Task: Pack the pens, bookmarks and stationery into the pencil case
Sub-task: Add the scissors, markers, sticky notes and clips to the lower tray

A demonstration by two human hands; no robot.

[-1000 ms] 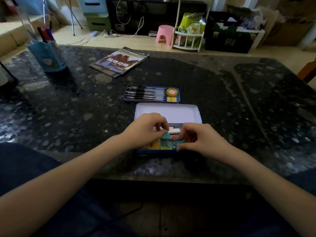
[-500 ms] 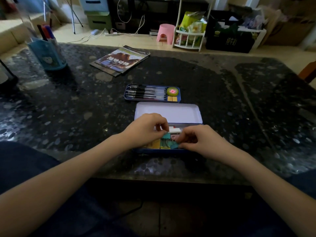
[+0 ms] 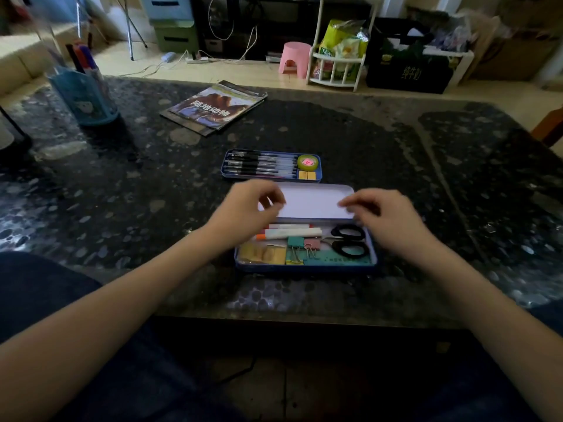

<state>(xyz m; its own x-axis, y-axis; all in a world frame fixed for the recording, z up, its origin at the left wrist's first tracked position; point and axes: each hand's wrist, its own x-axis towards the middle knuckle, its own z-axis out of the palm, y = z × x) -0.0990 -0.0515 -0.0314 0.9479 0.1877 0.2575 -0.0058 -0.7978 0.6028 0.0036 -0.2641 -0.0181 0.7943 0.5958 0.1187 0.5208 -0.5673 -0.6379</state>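
Observation:
The blue tin pencil case (image 3: 304, 267) lies open near the table's front edge, its pale lid (image 3: 313, 202) folded back. Inside are black scissors (image 3: 348, 242), a white marker (image 3: 292, 233), teal and pink binder clips (image 3: 296, 242), yellow sticky notes (image 3: 264, 254) and a teal ruler (image 3: 335, 259). Behind it sits the case's inner tray (image 3: 227, 173) with several black pens (image 3: 262, 166), a green tape roll (image 3: 308, 162) and two yellow erasers (image 3: 307, 175). My left hand (image 3: 248, 211) and right hand (image 3: 387, 220) hover over the case, fingers loosely curled and holding nothing.
A magazine (image 3: 213, 109) lies at the back centre of the dark speckled table (image 3: 122, 193). A blue pen holder (image 3: 83, 97) with markers stands at the back left. Beyond the table are a pink stool (image 3: 294, 59) and a white rack (image 3: 338, 65).
Both hands have lifted out of the case's contents and spread apart, the right one farther right. The scissors and clips they covered are now in plain view.

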